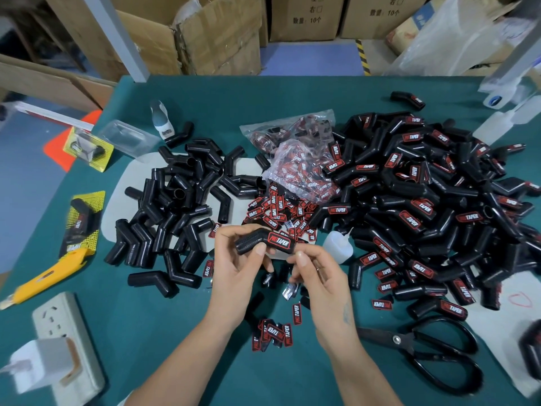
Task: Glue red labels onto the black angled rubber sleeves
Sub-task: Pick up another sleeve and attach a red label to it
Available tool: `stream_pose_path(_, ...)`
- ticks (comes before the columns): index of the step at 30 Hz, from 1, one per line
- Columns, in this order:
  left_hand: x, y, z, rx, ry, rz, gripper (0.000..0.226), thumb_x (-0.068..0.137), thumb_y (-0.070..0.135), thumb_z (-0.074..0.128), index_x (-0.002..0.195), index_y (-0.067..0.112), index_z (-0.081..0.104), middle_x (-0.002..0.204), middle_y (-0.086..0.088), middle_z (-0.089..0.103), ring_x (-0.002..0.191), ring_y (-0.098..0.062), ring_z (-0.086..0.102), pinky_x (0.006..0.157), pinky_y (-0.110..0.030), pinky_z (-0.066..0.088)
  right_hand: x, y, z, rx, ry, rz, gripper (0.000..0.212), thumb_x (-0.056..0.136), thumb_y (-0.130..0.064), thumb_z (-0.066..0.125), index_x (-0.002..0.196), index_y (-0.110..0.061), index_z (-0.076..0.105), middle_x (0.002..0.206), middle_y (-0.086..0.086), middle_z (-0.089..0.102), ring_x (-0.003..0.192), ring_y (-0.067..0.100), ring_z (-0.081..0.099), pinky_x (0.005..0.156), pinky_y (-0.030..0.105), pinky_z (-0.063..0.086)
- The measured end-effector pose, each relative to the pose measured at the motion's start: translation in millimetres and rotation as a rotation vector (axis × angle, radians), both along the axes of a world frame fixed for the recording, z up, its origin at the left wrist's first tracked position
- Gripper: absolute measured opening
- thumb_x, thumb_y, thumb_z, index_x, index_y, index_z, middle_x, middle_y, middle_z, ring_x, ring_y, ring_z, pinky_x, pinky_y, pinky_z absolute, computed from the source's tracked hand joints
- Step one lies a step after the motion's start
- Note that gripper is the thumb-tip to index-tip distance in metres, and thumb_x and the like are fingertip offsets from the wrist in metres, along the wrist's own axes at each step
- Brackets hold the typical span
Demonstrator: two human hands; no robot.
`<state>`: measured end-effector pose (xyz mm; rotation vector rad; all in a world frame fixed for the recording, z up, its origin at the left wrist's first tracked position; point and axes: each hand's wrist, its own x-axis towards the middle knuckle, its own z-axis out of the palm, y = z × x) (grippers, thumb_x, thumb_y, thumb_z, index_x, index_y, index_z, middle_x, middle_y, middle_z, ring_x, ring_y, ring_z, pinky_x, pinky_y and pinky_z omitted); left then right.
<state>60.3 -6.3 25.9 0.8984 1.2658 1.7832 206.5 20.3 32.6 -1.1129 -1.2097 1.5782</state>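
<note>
Gripping black angled rubber sleeve (263, 243) in left hand (238, 263), long axis lying left-right; red label (280, 243) reading "PROTAPER"; right hand (317, 269) curled, pinching its right end.

Our green table (181, 332) | on it we see loose sleeves (172, 200) | labelled sleeves (433, 206) | scissors (433, 356) | power strip (63, 347) | yellow knife (44, 276)

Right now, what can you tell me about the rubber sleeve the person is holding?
The held sleeve is a black, angled rubber tube with a ribbed left limb. A red label reading PROTAPER sits on its right limb, facing the camera. It is raised above the green table, roughly level, bend upward. The left hand grips its left end, thumb in front; the right hand pinches near its right end.
</note>
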Motion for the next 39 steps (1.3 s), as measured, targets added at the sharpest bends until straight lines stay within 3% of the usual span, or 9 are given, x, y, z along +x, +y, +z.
stream_pose_path(4,4,-2,1,-0.029,0.020,-0.038,0.024,0.099,0.023,0.064,0.121,0.024,0.054,0.106,-0.020,0.064,0.074,-0.027,0.063,0.068,-0.038,0.056,0,1,2,-0.018,0.031,-0.012,0.027,0.095,-0.049,0.064,0.100,-0.027,0.077,0.084,-0.009,0.069,0.078,0.010,0.060,0.075,0.023,0.052)
stream_pose_path(8,6,-4,3,-0.046,0.028,-0.096,0.030,0.100,0.020,0.061,0.129,0.023,0.055,0.108,-0.006,0.069,0.082,-0.019,0.066,0.078,-0.029,0.056,-1,1,3,-0.046,0.069,-0.036,0.025,0.085,-0.049,0.073,0.097,-0.028,0.077,0.082,-0.007,0.070,0.076,0.009,0.061,0.075,0.020,0.052)
stream_pose_path(15,14,-8,3,-0.088,0.007,-0.040,0.030,0.095,-0.002,0.062,0.123,0.006,0.053,0.114,0.004,0.072,0.101,-0.010,0.070,0.088,-0.022,0.056,-4,0,0,-0.030,0.112,-0.058,0.019,0.082,-0.041,0.081,0.092,-0.026,0.077,0.086,0.001,0.075,0.079,0.010,0.066,0.076,0.021,0.054)
stream_pose_path(23,18,-8,5,-0.078,0.001,0.006,0.025,0.096,0.002,0.065,0.118,0.008,0.055,0.107,0.004,0.072,0.095,-0.010,0.070,0.085,-0.021,0.056,-4,0,-2,-0.012,0.097,-0.068,0.015,0.084,-0.039,0.080,0.087,-0.024,0.076,0.093,0.010,0.074,0.083,0.011,0.070,0.076,0.020,0.053)
stream_pose_path(28,19,-9,6,-0.079,-0.026,0.023,0.027,0.092,0.022,0.071,0.116,0.016,0.059,0.103,-0.002,0.072,0.091,-0.015,0.069,0.083,-0.025,0.057,-6,0,-4,-0.003,0.098,-0.068,0.013,0.086,-0.036,0.080,0.084,-0.024,0.074,0.093,0.017,0.073,0.086,0.017,0.073,0.079,0.021,0.054)
stream_pose_path(35,18,-8,2,-0.074,-0.023,0.007,0.026,0.095,0.023,0.071,0.118,0.017,0.059,0.107,-0.007,0.071,0.093,-0.019,0.069,0.085,-0.029,0.058,-5,0,-4,-0.011,0.103,-0.067,0.013,0.087,-0.036,0.080,0.085,-0.025,0.074,0.092,0.011,0.075,0.086,0.015,0.073,0.078,0.019,0.054)
stream_pose_path(39,16,-9,-3,-0.067,-0.058,-0.043,0.024,0.103,0.026,0.061,0.124,0.015,0.057,0.111,-0.007,0.070,0.088,-0.023,0.069,0.083,-0.032,0.058,-3,0,-4,-0.035,0.105,-0.065,0.014,0.087,-0.040,0.079,0.089,-0.027,0.075,0.089,0.002,0.077,0.082,0.010,0.071,0.076,0.018,0.054)
